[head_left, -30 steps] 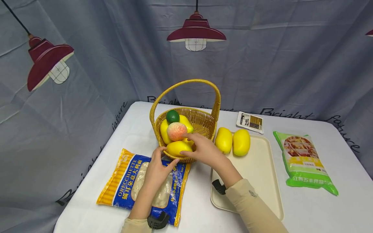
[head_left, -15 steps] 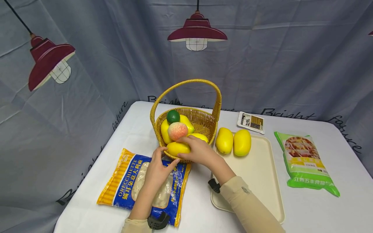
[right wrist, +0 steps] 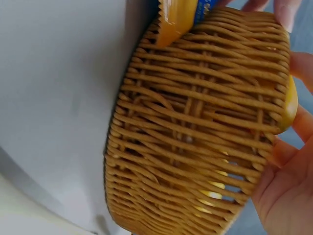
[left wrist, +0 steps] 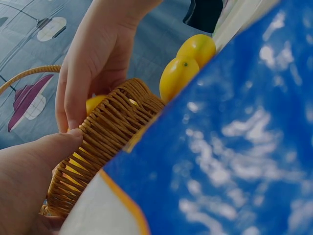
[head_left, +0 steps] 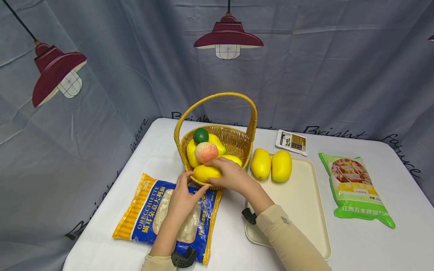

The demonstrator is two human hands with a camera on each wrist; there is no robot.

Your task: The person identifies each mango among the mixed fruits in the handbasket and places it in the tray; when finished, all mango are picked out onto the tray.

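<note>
A wicker basket with a tall handle holds several yellow mangoes, a peach and a small dark green round fruit. My left hand grips the front rim, its thumb on the wicker in the left wrist view. At the front of the basket, my right hand holds the right end of a yellow mango. Another yellow mango lies just behind that hand. In the right wrist view the basket wall hides most of the fruit.
A blue and orange pasta bag lies beneath my left forearm. Two mangoes rest at the back of a cream tray to the right. Beyond it are a green food bag and a small flat packet.
My right hand has shifted slightly left and toward me, over the right end of the front mango. The mango behind shows more. My left hand has stayed at the rim.
</note>
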